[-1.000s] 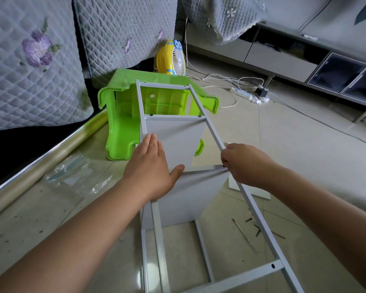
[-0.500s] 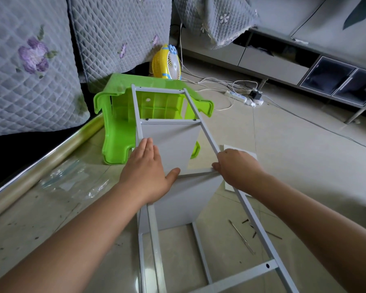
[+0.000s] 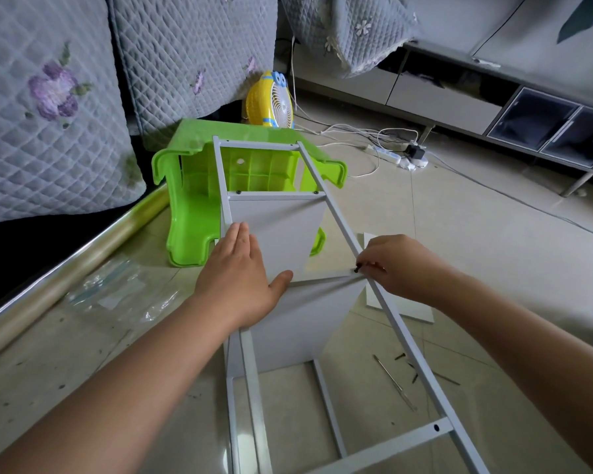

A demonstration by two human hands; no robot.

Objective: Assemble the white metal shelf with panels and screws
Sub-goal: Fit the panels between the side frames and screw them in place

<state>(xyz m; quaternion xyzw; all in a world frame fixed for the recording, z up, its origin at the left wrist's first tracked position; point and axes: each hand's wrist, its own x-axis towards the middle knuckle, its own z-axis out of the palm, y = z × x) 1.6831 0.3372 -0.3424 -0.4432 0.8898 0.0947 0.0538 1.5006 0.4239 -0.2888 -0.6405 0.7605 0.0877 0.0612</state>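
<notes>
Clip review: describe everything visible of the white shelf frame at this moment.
The white shelf frame is thin painted metal tubing, like a ladder: long side rails joined by crossbars, one near crossbar with a dark hole. It lies tilted over the floor, far end at the green stool. Two pale panels sit between its rails. The left hand presses flat on it; the right hand pinches a dark screw at the right rail.

The white metal shelf frame [image 3: 326, 206] lies on the tiled floor [image 3: 459, 251], its far end against the green plastic stool [image 3: 192, 186] tipped on its side, with the round yellow desk fan [image 3: 271, 104] behind the stool and the quilted grey sofa cushions [image 3: 48, 107] to the left. A white flat panel [image 3: 399, 307] lies on the floor just right of the frame, and nearer the camera on that side lie loose dark screws [image 3: 400, 356] and a thin metal rod [image 3: 392, 381]. Clear plastic bags [image 3: 117, 292] lie left of the frame, and a white power strip [image 3: 396, 158] sits far right beyond the stool.
</notes>
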